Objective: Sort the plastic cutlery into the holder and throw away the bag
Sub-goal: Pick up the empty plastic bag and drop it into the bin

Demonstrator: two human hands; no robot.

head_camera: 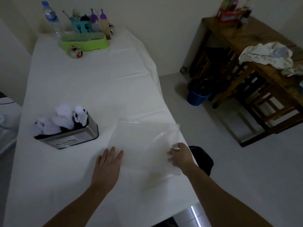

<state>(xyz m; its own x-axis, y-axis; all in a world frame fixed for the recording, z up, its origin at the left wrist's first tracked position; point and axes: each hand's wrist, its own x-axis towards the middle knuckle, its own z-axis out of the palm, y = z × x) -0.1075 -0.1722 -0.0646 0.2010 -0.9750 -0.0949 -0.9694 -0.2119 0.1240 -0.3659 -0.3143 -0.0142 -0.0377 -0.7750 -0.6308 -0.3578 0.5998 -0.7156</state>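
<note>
the left hand (pixel 109 163) lies flat on the white table (pixel 82 89), palm down, fingers straight and slightly spread, grasping nothing; its fingertips sit at the near-left edge of the clear plastic bag (pixel 147 141). the right hand (pixel 179 155) is curled at the bag's right side, right at the table's right edge, fingers pinched on a fold of the film. both forearms reach in from the bottom of the view, the right one crossing over the table's edge.

the bag is spread almost flat on the cloth between the 2 hands, hard to see but for a few shiny creases, and its right corner comes up to the table's edge. the metal holder (pixel 70 133) stands to the left of the bag, near but apart, with white plastic cutlery (pixel 64 118) upright inside.

the middle of the table beyond the bag is open. on the floor just off the right edge, beside the right wrist, is a black bin (pixel 203 158); a blue bin (pixel 197 95) with a dark liner stands farther off by a wooden table (pixel 246 38).
</note>
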